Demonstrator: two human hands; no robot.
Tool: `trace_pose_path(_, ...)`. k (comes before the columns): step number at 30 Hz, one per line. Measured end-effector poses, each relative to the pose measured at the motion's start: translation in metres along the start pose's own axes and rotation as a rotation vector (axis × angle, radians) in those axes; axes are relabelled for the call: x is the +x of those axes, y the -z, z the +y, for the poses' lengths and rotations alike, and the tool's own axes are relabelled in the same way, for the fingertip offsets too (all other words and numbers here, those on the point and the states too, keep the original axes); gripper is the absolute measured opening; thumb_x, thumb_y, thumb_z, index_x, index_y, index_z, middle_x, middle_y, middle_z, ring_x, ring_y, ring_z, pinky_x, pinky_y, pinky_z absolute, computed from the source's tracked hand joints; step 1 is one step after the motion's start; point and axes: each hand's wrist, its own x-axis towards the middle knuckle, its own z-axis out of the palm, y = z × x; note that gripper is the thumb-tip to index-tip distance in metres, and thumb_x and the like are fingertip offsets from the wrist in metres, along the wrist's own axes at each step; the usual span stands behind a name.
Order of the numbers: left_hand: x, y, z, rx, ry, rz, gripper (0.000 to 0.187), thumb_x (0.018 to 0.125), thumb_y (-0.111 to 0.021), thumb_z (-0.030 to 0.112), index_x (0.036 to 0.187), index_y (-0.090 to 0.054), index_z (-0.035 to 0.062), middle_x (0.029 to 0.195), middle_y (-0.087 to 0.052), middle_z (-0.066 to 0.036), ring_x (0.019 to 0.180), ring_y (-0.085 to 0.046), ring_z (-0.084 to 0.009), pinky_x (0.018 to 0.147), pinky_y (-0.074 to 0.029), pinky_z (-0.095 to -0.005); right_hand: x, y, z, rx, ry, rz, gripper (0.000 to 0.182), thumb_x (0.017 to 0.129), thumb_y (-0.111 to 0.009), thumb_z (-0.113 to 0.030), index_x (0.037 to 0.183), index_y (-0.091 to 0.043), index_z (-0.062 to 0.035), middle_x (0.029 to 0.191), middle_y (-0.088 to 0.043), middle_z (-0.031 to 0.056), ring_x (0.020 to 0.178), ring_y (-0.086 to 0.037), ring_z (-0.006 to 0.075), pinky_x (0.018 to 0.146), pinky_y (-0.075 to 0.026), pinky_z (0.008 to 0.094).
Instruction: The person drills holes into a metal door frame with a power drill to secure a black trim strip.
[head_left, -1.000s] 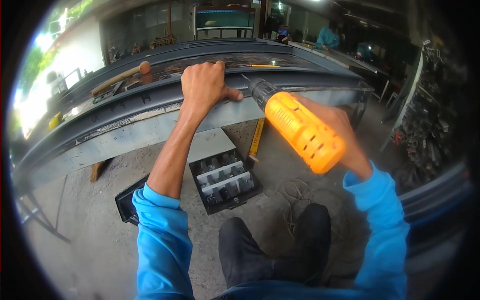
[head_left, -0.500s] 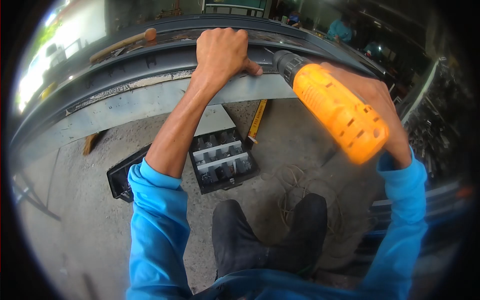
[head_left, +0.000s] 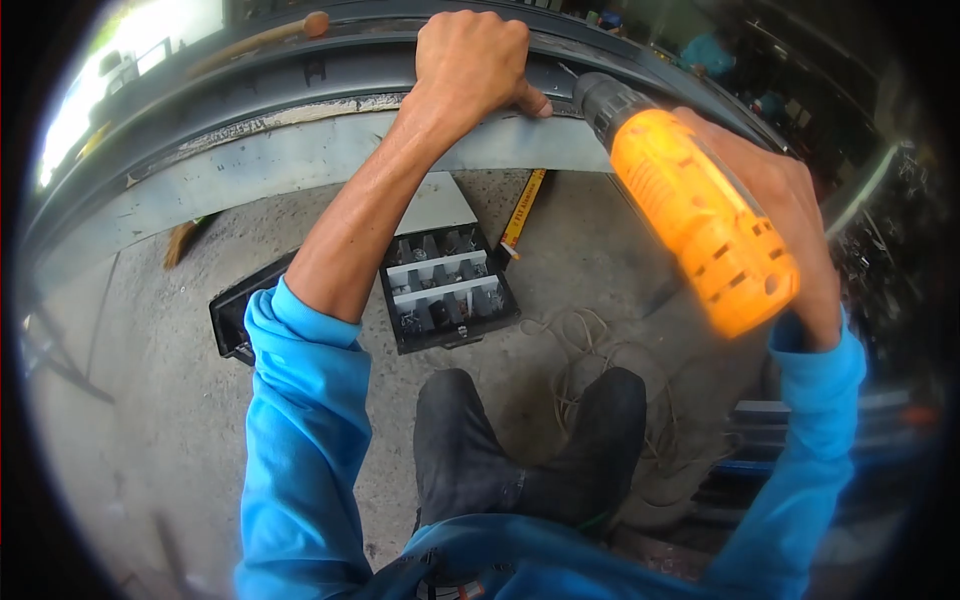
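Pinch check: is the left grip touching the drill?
Apart. In the head view, a strip of dark rail shows between the thumb of the left grip and the drill.

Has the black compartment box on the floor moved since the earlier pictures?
No. Judged against the yellow bar beside it, the black compartment box keeps its place; both sit higher in the picture because the view shifted.

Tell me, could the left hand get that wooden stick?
Probably yes: the left hand is on the beam near the stick, and nothing seems to block the way. It would have to leave the beam.
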Motion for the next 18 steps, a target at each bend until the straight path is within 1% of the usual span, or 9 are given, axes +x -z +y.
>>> trace_pose_path(2,0.001,0.000,0.000,0.013,-0.003,0.004,0.074,0.044,-0.082,0.070,0.081,-0.070,0.0063,0.066,-0.068,-0.011,0.067,-0.071,-0.0316,0.065,-0.056,-0.0403,-0.006,-0.005,0.006,0.015,0.022,0.020,0.056,0.077,-0.077,-0.016,0.129,-0.060,-0.0032,0.116,-0.069,0.0173,0.101,-0.070,0.0337,0.088,-0.055,0.0386)
trace_pose_path(6,0.000,-0.001,0.000,-0.017,0.019,-0.028,0.076,0.044,-0.079,0.073,0.081,-0.070,0.0068,0.065,-0.067,-0.010,0.065,-0.070,-0.0287,0.063,-0.055,-0.0380,-0.003,-0.006,0.004,0.106,0.008,0.026,0.056,0.078,-0.076,-0.016,0.130,-0.060,-0.0032,0.115,-0.070,0.0176,0.099,-0.070,0.0333,0.088,-0.055,0.0383)
trace_pose_path(7,0.001,-0.001,0.000,-0.039,0.002,-0.025,0.077,0.043,-0.079,0.074,0.081,-0.070,0.0070,0.064,-0.067,-0.010,0.064,-0.070,-0.0280,0.063,-0.055,-0.0373,-0.002,-0.005,0.000,0.035,-0.074,-0.006,0.056,0.078,-0.075,-0.017,0.129,-0.061,-0.0023,0.112,-0.071,0.0176,0.097,-0.071,0.0322,0.087,-0.055,0.0371)
trace_pose_path(8,0.001,-0.001,-0.001,-0.033,0.000,-0.026,0.077,0.043,-0.079,0.074,0.081,-0.070,0.0070,0.064,-0.067,-0.010,0.064,-0.070,-0.0280,0.063,-0.055,-0.0373,0.003,-0.003,-0.004,0.038,-0.074,-0.001,0.056,0.078,-0.075,-0.017,0.129,-0.061,-0.0023,0.112,-0.071,0.0176,0.097,-0.071,0.0322,0.087,-0.055,0.0371)
trace_pose_path(10,0.001,-0.001,0.000,-0.027,0.017,-0.032,0.077,0.043,-0.079,0.074,0.082,-0.070,0.0076,0.065,-0.067,-0.010,0.064,-0.070,-0.0278,0.062,-0.055,-0.0372,0.005,0.001,-0.009,-0.036,-0.056,-0.052,0.050,0.081,-0.077,-0.013,0.127,-0.062,-0.0005,0.111,-0.071,0.0154,0.099,-0.071,0.0264,0.087,-0.055,0.0341)
trace_pose_path(12,0.001,-0.002,0.001,-0.021,0.014,-0.033,0.077,0.044,-0.079,0.074,0.082,-0.070,0.0078,0.065,-0.067,-0.010,0.064,-0.070,-0.0280,0.062,-0.055,-0.0374,0.003,0.001,-0.007,-0.052,-0.031,-0.009,0.048,0.081,-0.076,-0.011,0.125,-0.063,-0.0001,0.112,-0.071,0.0159,0.099,-0.071,0.0265,0.087,-0.055,0.0342)
trace_pose_path(15,0.001,-0.001,0.000,-0.005,0.013,-0.031,0.077,0.044,-0.079,0.074,0.082,-0.070,0.0080,0.065,-0.067,-0.010,0.064,-0.070,-0.0287,0.063,-0.055,-0.0377,0.001,-0.002,-0.007,-0.088,-0.062,-0.077,0.051,0.081,-0.076,-0.010,0.129,-0.060,-0.0002,0.115,-0.070,0.0157,0.102,-0.071,0.0278,0.090,-0.054,0.0351)
trace_pose_path(17,0.000,-0.001,0.001,-0.010,-0.006,-0.031,0.077,0.044,-0.079,0.074,0.082,-0.070,0.0080,0.065,-0.067,-0.011,0.065,-0.070,-0.0291,0.063,-0.055,-0.0379,-0.014,-0.017,0.001,0.082,-0.074,0.057,0.066,0.073,-0.081,-0.019,0.132,-0.058,-0.0025,0.117,-0.068,0.0173,0.100,-0.068,0.0310,0.090,-0.052,0.0387)
trace_pose_path(18,-0.002,-0.002,0.002,-0.027,-0.008,0.006,0.069,0.045,-0.082,0.068,0.077,-0.072,0.0069,0.063,-0.068,-0.010,0.063,-0.070,-0.0278,0.061,-0.055,-0.0367,-0.026,-0.027,0.008,0.077,-0.084,0.055,0.066,0.073,-0.081,-0.019,0.132,-0.058,-0.0025,0.117,-0.068,0.0173,0.100,-0.068,0.0310,0.090,-0.052,0.0387)
